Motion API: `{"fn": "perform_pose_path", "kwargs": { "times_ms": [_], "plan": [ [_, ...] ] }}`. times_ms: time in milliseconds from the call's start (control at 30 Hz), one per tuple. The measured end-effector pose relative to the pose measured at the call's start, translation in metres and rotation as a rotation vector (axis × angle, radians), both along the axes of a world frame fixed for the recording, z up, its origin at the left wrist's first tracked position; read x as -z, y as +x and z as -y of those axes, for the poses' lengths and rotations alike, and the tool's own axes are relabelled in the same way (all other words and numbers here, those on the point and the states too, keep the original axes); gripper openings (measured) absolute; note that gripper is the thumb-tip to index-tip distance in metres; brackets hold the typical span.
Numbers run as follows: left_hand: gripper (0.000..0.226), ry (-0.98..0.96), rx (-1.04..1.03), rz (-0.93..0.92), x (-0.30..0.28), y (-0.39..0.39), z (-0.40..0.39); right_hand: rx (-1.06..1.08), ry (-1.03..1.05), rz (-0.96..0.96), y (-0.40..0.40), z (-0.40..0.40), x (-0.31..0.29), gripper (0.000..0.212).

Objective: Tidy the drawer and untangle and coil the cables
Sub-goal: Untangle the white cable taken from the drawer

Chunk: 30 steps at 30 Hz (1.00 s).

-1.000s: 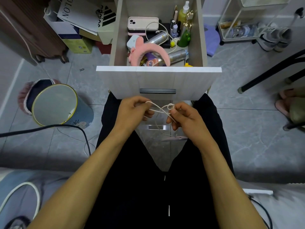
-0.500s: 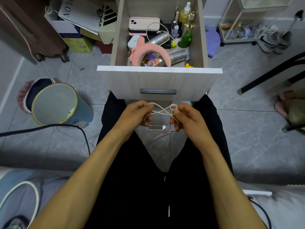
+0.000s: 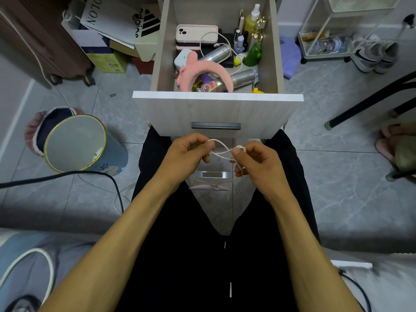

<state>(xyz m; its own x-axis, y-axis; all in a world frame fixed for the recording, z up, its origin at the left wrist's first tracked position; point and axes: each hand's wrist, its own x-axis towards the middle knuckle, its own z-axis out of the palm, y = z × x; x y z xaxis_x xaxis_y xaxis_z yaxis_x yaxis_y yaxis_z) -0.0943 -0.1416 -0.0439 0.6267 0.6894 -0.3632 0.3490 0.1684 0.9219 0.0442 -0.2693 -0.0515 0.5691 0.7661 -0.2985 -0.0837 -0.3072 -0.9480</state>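
Hands: left hand, right hand pinch white cable | drawer open

A white cable, a pink headband, a pale woodgrain drawer, grey marbled floor.

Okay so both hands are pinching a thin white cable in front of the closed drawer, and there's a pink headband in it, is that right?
Not quite: the drawer is pulled open, not closed. The head view shows its contents, including the pink headband. The rest holds: the left hand and right hand both pinch the thin white cable in front of it.
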Motion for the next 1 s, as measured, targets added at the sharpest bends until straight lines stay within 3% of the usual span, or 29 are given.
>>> {"fn": "perform_pose_path", "kwargs": {
  "times_ms": [333, 467, 567, 633, 733, 800, 933, 1000],
  "plan": [
    [0.016, 0.242, 0.028, 0.008, 0.011, 0.002, 0.005, 0.201, 0.102, -0.138, -0.001, -0.001, 0.010, 0.020],
    [0.018, 0.076, -0.147, -0.014, 0.010, 0.006, 0.004, 0.233, 0.209, -0.423, 0.002, -0.001, 0.009, 0.014],
    [0.018, -0.109, -0.230, -0.027, 0.010, 0.008, 0.004, 0.133, 0.236, -0.573, 0.004, -0.001, 0.006, 0.006],
    [0.018, -0.172, -0.266, -0.037, 0.012, 0.011, 0.008, 0.014, 0.123, -0.466, 0.005, 0.000, 0.005, 0.006],
    [0.015, -0.281, -0.346, -0.037, 0.015, 0.016, 0.012, -0.144, -0.116, -0.066, 0.006, -0.001, 0.005, 0.008],
    [0.014, -0.380, -0.373, -0.024, 0.020, 0.019, 0.015, -0.184, -0.116, 0.068, 0.006, -0.003, 0.006, 0.009],
    [0.014, -0.506, -0.458, 0.009, 0.033, 0.023, 0.014, -0.159, -0.104, 0.110, 0.012, 0.003, 0.010, 0.029],
    [0.014, -0.461, -0.491, -0.029, 0.040, 0.026, 0.009, -0.094, -0.067, -0.039, 0.014, 0.007, 0.012, 0.044]
  ]
}}
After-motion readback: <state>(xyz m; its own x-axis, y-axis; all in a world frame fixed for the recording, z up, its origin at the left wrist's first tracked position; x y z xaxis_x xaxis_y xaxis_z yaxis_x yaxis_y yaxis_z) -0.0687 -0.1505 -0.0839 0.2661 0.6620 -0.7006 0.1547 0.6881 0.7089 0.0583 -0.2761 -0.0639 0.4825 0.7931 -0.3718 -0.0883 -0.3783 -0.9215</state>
